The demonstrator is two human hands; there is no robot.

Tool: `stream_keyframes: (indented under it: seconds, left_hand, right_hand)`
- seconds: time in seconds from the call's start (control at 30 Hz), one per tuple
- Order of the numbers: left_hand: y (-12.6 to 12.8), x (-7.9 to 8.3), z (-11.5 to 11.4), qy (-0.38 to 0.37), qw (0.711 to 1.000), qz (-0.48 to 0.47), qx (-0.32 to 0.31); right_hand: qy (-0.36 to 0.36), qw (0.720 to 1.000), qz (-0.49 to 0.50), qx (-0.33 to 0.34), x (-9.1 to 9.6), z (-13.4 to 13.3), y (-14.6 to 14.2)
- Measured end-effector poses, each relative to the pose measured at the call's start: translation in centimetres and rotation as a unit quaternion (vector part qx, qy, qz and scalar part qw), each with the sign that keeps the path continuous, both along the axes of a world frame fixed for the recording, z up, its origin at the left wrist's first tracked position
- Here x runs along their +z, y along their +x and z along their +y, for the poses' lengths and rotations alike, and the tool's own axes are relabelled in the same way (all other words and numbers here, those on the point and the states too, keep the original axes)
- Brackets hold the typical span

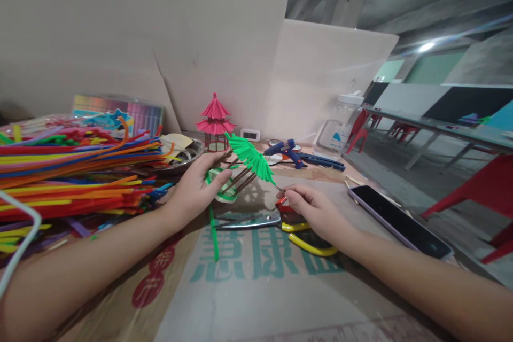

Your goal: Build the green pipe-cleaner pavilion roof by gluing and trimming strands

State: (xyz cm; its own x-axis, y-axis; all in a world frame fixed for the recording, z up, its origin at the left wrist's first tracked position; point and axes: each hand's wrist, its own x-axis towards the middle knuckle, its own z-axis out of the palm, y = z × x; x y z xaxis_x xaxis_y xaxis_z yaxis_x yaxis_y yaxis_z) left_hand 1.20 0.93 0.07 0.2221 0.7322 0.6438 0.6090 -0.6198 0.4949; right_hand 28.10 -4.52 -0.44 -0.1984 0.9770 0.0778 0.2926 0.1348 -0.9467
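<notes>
My left hand point(200, 184) is closed around the base and posts of a small model pavilion, which tilts to the right. Its bright green roof point(252, 157) is fringed like pipe cleaner, and brown posts point(240, 180) join it to a pale green base. A green pipe cleaner point(214, 232) hangs below the base. With fingers pinched, my right hand point(310, 206) holds a thin, pointed dark stick point(279, 188), whose tip is at the roof's lower edge; its exact kind is unclear. Scissors point(260, 220) with yellow handles lie beneath both hands.
Bundles of coloured pipe cleaners point(80, 157) are piled at left, by a marker set point(140, 114). Behind stand a pink-roofed pavilion point(215, 120), small clock point(250, 134), blue glue gun point(285, 150) and clear bottle point(339, 128). A phone point(401, 220) lies at right.
</notes>
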Motion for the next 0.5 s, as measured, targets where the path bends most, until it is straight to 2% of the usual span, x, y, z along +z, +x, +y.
stream_keyframes:
  seconds: [0.27,0.43,0.5]
  left_hand:
    - [0.01,-0.04,-0.01,0.014,1.000,0.006,-0.018]
    - [0.18,0.20,-0.26,0.012,1.000,0.010,-0.019]
    - [0.24,0.27,-0.35,0.013,1.000,0.011,-0.017]
  right_hand:
    - [-0.006,1.000,-0.005,0.004,0.39,-0.25,-0.13]
    - [0.036,0.998,-0.047,-0.007,0.56,-0.19,-0.10]
    - [0.027,0.999,-0.037,-0.003,0.49,-0.14,-0.09]
